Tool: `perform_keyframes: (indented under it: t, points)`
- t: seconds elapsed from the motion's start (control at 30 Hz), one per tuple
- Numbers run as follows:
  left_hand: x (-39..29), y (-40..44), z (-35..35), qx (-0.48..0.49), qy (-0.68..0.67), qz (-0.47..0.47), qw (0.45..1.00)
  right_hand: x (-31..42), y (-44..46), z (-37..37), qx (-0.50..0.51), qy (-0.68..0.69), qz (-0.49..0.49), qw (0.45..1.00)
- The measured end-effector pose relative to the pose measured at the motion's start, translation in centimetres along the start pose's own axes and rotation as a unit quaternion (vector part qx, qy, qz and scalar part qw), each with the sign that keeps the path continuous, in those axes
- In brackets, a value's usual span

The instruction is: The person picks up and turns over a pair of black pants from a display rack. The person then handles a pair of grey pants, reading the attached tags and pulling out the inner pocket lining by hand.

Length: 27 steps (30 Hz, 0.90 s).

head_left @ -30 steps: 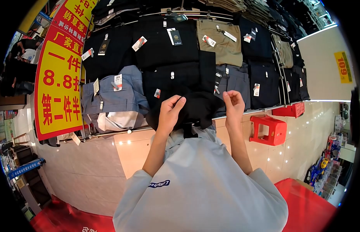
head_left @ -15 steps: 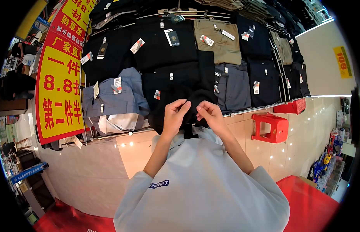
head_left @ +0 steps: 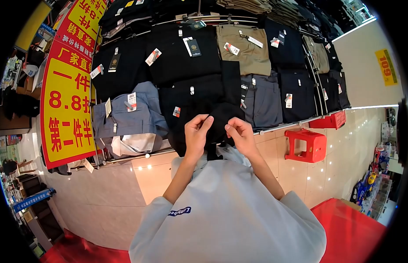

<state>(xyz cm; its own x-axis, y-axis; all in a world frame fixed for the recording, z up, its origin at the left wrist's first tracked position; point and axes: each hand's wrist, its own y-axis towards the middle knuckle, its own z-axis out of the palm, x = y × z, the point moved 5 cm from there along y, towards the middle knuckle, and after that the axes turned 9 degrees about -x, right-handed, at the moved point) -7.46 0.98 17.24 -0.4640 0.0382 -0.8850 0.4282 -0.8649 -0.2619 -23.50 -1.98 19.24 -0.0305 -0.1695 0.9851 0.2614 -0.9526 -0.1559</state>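
Note:
Black trousers with a white and red tag lie at the front middle of the display, their dark cloth bunched near its edge. My left hand pinches this black cloth between thumb and fingers. Just to the right, my right hand is closed at the cloth too, with a small gap between the hands. Folded blue-grey trousers lie left of the black pair, and dark grey trousers lie right of it. Khaki trousers rest farther back.
A red and yellow sign stands at the left. Metal rails edge the display. A red stool is on the tiled floor to the right, near a red crate. A person in dark clothes is at the far left.
My right hand has moved left toward my left hand and closed at the cloth. Over the last half second, the hands have stayed close together; the view has shifted slightly.

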Motion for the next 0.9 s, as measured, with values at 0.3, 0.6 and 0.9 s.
perform_keyframes:
  t: [0.3,0.6,0.9]
  points:
    - [-0.3,-0.1,0.1,0.014,-0.001,0.012,1.0,-0.8,0.1,-0.7,-0.007,-0.01,-0.013,1.0]
    - [1.1,0.1,0.0,0.045,-0.057,-0.03,0.997,-1.8,-0.3,-0.8,-0.013,-0.305,-0.145,0.941]
    - [0.6,0.2,-0.3,0.03,-0.166,-0.112,0.979,-2.8,-0.3,-0.1,0.043,-0.239,-0.097,0.965]
